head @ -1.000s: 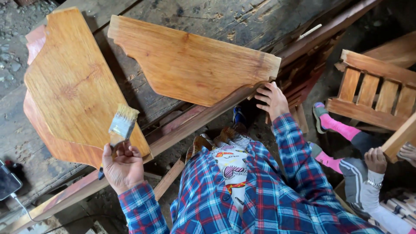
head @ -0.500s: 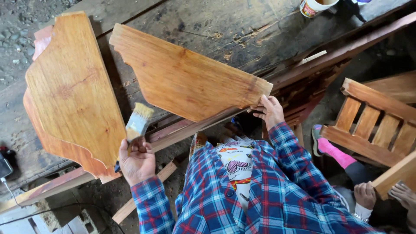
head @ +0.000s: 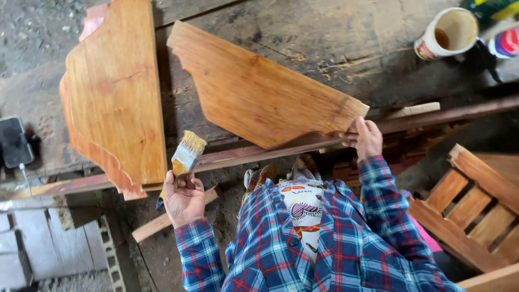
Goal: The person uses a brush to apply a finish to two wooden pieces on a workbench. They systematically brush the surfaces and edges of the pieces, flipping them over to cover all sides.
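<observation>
Workbench (head: 281, 32) carries two varnished boards. Right hand (head: 366, 138) grips the centre board (head: 259, 92), its long axis slanting down-right. Left hand (head: 184, 200) clasps a paintbrush (head: 185, 157) just below that board, bristles pointing up-right. Above-right of it, an open cup (head: 446, 32) holds brown liquid.

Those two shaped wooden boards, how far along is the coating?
Both the left board and the right board already look glossy amber. The left hand holds a paintbrush off the wood; the right hand grips the right board's end. Unfinished spots can't be made out.
</observation>
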